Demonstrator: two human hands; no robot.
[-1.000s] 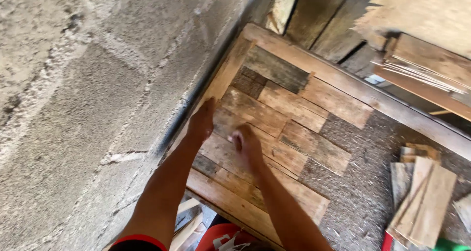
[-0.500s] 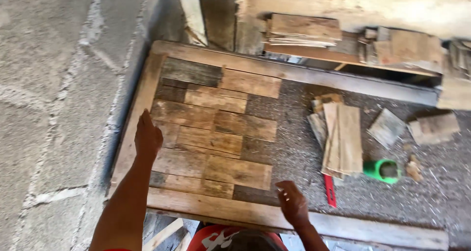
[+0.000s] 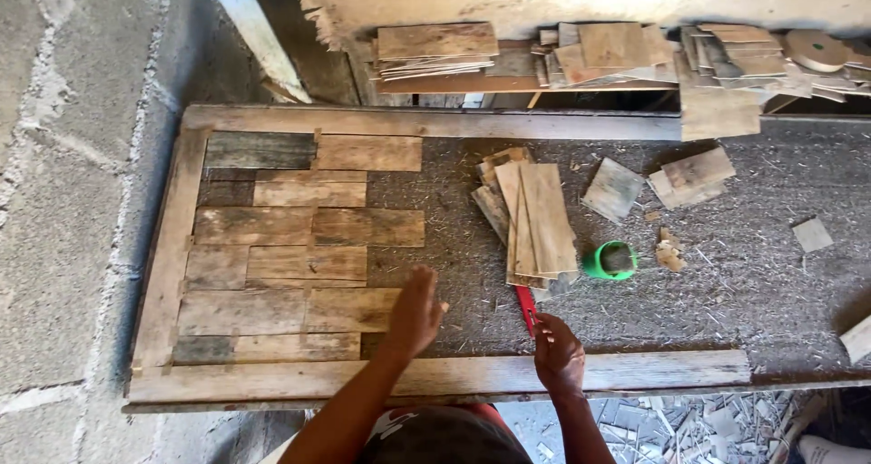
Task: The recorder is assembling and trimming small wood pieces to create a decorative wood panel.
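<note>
A large wooden frame (image 3: pixel 435 373) lies flat, its left part filled with rows of weathered wood slats (image 3: pixel 299 246). My left hand (image 3: pixel 415 312) rests flat, fingers spread, on the right end of a lower slat. My right hand (image 3: pixel 555 355) is at the frame's near rail, fingers closing on the end of a red tool (image 3: pixel 526 306) that lies on the rough board inside the frame. A stack of loose slats (image 3: pixel 533 219) sits just beyond the red tool, and a green cup-shaped object (image 3: pixel 610 261) lies beside the stack.
More wood pieces (image 3: pixel 694 175) lie scattered on the board to the right. Piles of cut slats (image 3: pixel 435 51) sit on a ledge behind the frame. A concrete block wall (image 3: pixel 63 201) is at the left. Wood scraps (image 3: pixel 689 423) litter the floor near my feet.
The view has swung right, showing the whole frame. My left hand moved from the left slats to the lower slat's right end. My right hand reached to the red tool.
</note>
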